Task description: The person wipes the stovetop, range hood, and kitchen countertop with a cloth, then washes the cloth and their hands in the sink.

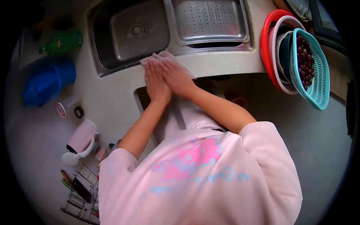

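A thin, pale, crumpled cloth [168, 57] lies over the front rim of the metal sink [131, 69], partly on the pale counter. Both hands rest flat on it, side by side and touching, with fingers pointing toward the basin. My left hand [157, 84] has its fingers stretched out over the cloth's left part. Beside it, my right hand [176, 77] presses down with straight fingers, and cloth shows past its outer side. What lies under the palms is hidden.
A perforated metal tray [210, 22] covers the right basin. Stacked basins, with a red one [265, 41] outermost, and a turquoise basket [318, 82] of grapes [304, 62] stand at right. At left are a green bottle [63, 43], a blue container [48, 82], a pink kettle [83, 137] and a wire rack [77, 202].
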Available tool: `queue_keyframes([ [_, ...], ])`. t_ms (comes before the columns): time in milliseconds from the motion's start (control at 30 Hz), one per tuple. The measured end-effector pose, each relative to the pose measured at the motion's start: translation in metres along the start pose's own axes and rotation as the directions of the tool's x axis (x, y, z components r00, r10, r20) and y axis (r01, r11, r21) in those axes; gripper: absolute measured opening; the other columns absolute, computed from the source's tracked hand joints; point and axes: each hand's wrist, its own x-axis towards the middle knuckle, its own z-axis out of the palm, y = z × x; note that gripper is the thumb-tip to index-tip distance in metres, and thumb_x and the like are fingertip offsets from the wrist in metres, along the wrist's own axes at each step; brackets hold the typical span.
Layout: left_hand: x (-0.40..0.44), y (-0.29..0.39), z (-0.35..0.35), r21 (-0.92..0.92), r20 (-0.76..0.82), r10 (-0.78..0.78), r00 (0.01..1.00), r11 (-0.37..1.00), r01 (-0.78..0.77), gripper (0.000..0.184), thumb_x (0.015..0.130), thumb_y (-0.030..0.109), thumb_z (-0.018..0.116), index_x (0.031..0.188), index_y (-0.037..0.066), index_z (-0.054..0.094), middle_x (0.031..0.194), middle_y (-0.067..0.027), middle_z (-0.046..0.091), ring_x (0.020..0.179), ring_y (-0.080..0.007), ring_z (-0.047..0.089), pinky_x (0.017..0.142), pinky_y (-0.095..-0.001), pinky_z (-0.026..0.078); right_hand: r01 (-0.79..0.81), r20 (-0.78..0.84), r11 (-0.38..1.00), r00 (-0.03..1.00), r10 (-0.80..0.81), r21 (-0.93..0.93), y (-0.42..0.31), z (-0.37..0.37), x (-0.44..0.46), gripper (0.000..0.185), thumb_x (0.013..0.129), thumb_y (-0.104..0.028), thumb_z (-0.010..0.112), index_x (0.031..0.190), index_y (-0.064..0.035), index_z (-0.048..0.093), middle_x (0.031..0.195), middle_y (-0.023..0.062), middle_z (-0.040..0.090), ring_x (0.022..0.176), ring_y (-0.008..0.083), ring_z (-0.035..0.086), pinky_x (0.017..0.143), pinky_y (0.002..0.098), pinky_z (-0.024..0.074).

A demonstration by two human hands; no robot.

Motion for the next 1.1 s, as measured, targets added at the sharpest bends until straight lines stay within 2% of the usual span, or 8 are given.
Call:
queue_keyframes([
  [233,0.041,0.185,0.011,-0.214,-0.100,0.301,0.948,0.924,-0.316,0.070,0.096,0.030,0.047,0.155,0.000,0.025,0.165,-0.0157,0.017,0.155,-0.0282,0.010,0.124,-0.0420,0.009,-0.254,-0.090,0.942,0.967,0.240,-0.218,0.108,-0.124,-0.125,0.051,0.088,-0.017,0.057,0.137,-0.0052,0.057,0.150,0.0113,0.049,0.142,0.0271,0.043,0.117,0.0435,0.0325],
  [333,0.055,0.250,0.017,-0.097,-0.178,0.423,0.888,0.891,-0.444,0.070,0.096,0.035,0.047,0.155,0.003,0.028,0.165,-0.0132,0.021,0.154,-0.0260,0.015,0.124,-0.0406,0.010,-0.434,-0.131,0.828,0.900,0.416,-0.356,0.138,-0.161,-0.170,0.050,0.090,-0.021,0.058,0.140,-0.0150,0.057,0.157,0.0112,0.038,0.147,0.0278,0.033,0.118,0.0474,0.0278],
  [467,0.056,0.264,0.016,-0.123,-0.220,0.452,0.865,0.866,-0.484,0.066,0.098,0.037,0.044,0.156,0.007,0.030,0.164,-0.0091,0.024,0.153,-0.0220,0.018,0.124,-0.0417,0.010,-0.495,-0.148,0.787,0.867,0.476,-0.369,0.144,-0.169,-0.182,0.056,0.093,-0.025,0.054,0.148,-0.0189,0.048,0.160,0.0140,0.031,0.149,0.0309,0.027,0.120,0.0480,0.0230],
  [633,0.038,0.223,0.014,-0.031,-0.135,0.348,0.928,0.935,-0.355,0.064,0.101,0.038,0.041,0.158,0.011,0.027,0.166,-0.0059,0.020,0.154,-0.0196,0.014,0.123,-0.0451,0.008,-0.388,-0.064,0.848,0.918,0.392,-0.362,0.130,-0.149,-0.153,0.061,0.094,-0.030,0.049,0.149,-0.0053,0.043,0.157,0.0158,0.036,0.148,0.0301,0.029,0.122,0.0451,0.0193],
  [767,0.018,0.162,0.009,0.015,-0.070,0.079,0.994,0.997,-0.078,0.063,0.103,0.035,0.038,0.159,0.010,0.022,0.167,-0.0053,0.015,0.155,-0.0192,0.010,0.123,-0.0466,0.007,-0.199,0.019,0.949,0.978,0.210,-0.246,0.103,-0.116,-0.099,0.061,0.094,-0.033,0.047,0.147,-0.0011,0.044,0.156,0.0166,0.038,0.148,0.0284,0.030,0.121,0.0445,0.0199],
  [833,0.009,0.125,0.004,-0.008,-0.038,-0.093,0.995,0.996,0.092,0.065,0.103,0.034,0.041,0.159,0.009,0.021,0.167,-0.0095,0.013,0.155,-0.0262,0.009,0.122,-0.0514,0.010,-0.090,0.015,0.981,0.996,0.093,-0.175,0.086,-0.087,-0.067,0.061,0.095,-0.035,0.046,0.146,-0.0016,0.045,0.156,0.0166,0.038,0.149,0.0285,0.029,0.121,0.0449,0.0200],
  [967,-0.010,0.067,-0.006,0.210,-0.166,-0.352,0.921,0.900,0.382,0.062,0.102,0.032,0.046,0.153,0.001,0.031,0.165,-0.0227,0.011,0.153,-0.0382,0.010,0.122,-0.0542,0.011,0.093,-0.017,0.990,0.995,-0.095,-0.109,0.053,-0.031,-0.011,0.060,0.095,-0.037,0.046,0.144,-0.0019,0.048,0.155,0.0156,0.041,0.146,0.0281,0.034,0.121,0.0455,0.0213],
  [1100,-0.003,0.038,-0.003,-0.010,-0.217,-0.219,0.951,0.975,0.222,0.060,0.098,0.022,0.051,0.147,-0.009,0.034,0.160,-0.0289,0.020,0.149,-0.0453,0.016,0.121,-0.0532,0.014,0.126,-0.064,0.988,0.989,-0.132,-0.091,0.042,-0.007,0.003,0.058,0.096,-0.037,0.043,0.143,-0.0040,0.051,0.154,0.0117,0.043,0.145,0.0244,0.036,0.123,0.0439,0.0193],
])
